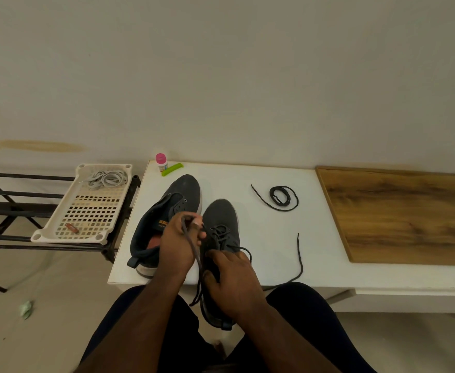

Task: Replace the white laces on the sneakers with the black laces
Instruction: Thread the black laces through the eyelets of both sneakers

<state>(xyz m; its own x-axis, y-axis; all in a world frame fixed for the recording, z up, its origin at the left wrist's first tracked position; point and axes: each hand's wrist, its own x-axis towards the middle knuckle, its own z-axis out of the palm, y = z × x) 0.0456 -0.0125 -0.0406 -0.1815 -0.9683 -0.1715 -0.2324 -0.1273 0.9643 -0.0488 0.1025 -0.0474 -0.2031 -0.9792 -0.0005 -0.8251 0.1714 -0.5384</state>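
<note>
While the person sits at the white table, with both forearms reaching in from the bottom of the frame, the scene reads so:

Left hand: the left hand, at centre frame, pinches one end of a black lace between thumb and fingers and holds it raised above the shoes.

Right hand: the right hand, just below and right of centre, is clasped over the rear part of the near sneaker, thumb at the shoe's opening.

Near sneaker: dark grey, toe pointing up the frame, heel overhanging the table's front edge; the black lace is threaded through its eyelets, and its other end trails right across the table top.

Far sneaker: the second sneaker lies just left of the first, with no lace in the eyelets that show.

Spare lace: a second black lace lies partly coiled on the table, right of centre, well apart from the shoes.

White laces: a heap of white laces sits in the far end of a cream perforated tray on a dark rack at left.

Other things: a pink-capped bottle and a green clip at the table's back edge; a wooden board at right.
</note>
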